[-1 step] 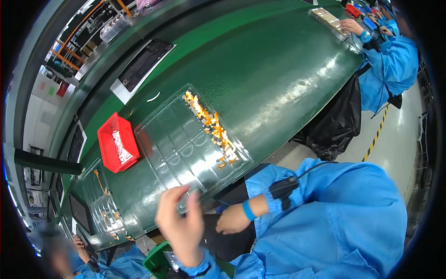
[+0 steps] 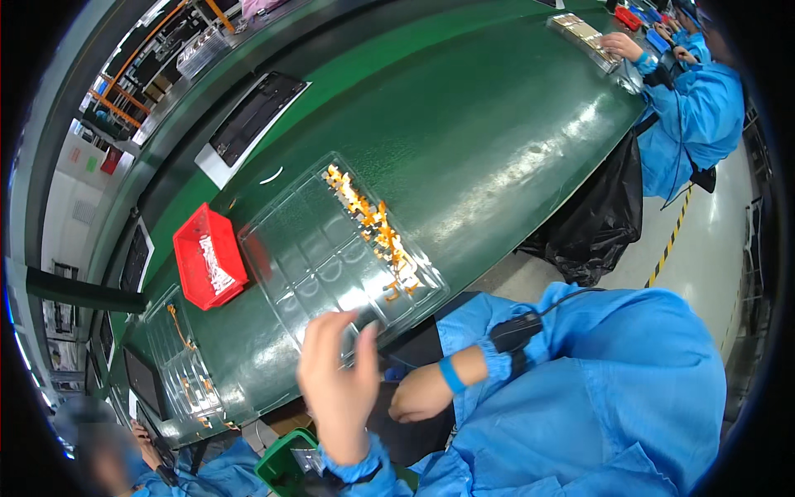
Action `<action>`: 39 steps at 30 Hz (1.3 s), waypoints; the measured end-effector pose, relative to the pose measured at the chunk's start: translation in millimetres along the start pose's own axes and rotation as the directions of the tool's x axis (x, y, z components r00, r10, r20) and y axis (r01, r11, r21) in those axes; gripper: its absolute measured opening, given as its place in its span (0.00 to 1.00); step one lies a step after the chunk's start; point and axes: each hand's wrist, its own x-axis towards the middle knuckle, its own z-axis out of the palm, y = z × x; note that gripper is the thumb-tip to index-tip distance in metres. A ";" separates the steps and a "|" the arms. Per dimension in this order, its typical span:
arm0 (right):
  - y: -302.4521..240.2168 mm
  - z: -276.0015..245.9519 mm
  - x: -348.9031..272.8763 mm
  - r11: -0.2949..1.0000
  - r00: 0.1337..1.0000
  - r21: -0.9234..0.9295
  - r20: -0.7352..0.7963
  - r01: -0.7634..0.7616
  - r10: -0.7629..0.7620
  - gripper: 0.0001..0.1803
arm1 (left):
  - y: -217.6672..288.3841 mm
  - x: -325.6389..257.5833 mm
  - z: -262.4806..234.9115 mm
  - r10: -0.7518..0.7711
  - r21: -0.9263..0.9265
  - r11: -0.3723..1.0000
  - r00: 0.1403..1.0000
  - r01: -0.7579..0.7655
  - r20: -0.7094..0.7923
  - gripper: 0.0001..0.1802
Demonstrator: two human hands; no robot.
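Observation:
My left hand (image 2: 338, 377) is raised at the near edge of a clear plastic tray (image 2: 286, 240), thumb and forefinger spread apart, with no object visible between them. Along the tray's right side lies a row of small orange-and-white flexible strips (image 2: 377, 228). Lower and to the right, my right hand (image 2: 424, 393), with a blue band at the wrist, is held over a dark surface below the table edge. Its fingers are curled together and their tips are turned away, so anything in them is hidden.
A red bin (image 2: 207, 257) with white pieces stands left of the tray. Another clear tray (image 2: 178, 356) with orange strips lies farther left. A green bin (image 2: 290, 460) sits below the table edge. A black bag (image 2: 592, 219) hangs at the right. Co-workers in blue sit at both ends.
My left hand has shifted slightly right and up, its thumb and forefinger still apart. My right hand has barely moved. The trays and bins stay where they were.

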 end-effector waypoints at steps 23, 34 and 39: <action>-45.8 -131.2 -89.5 0.618 0.582 -0.495 -0.810 -0.611 -0.074 0.23 | -2.9 63.8 18.2 -0.344 -0.796 0.544 0.936 0.267 0.078 0.06; -84.4 -87.9 -32.7 0.698 0.644 0.629 -0.698 0.342 0.314 0.15 | -18.7 -94.4 -43.5 -0.405 -0.988 -0.156 0.911 0.010 0.073 0.10; -56.4 -37.9 41.2 -0.300 0.987 0.949 0.130 -0.098 0.090 0.30 | -18.3 -195.0 -44.4 -0.594 -0.948 -0.254 0.805 -0.191 -0.003 0.09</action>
